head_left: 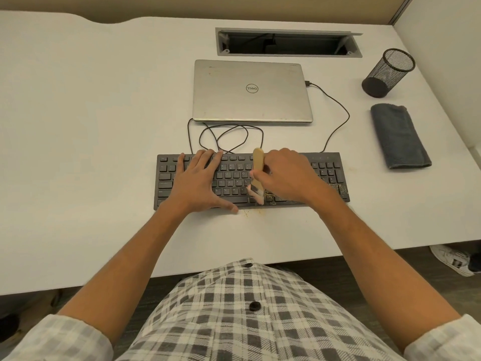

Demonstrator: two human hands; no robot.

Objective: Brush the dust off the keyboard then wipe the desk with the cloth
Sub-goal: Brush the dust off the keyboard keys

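A black keyboard lies on the white desk in front of me. Yellowish dust sits on its lower right keys, and a few specks lie on the desk just below its front edge. My left hand rests flat on the keyboard's left half, fingers spread. My right hand grips a small wooden-handled brush, its bristles down on the bottom key rows near the middle. A folded dark grey cloth lies on the desk to the right, apart from both hands.
A closed silver laptop sits behind the keyboard, with black cables looping between them. A black mesh pen cup stands at the back right. An open cable slot is cut into the desk's rear.
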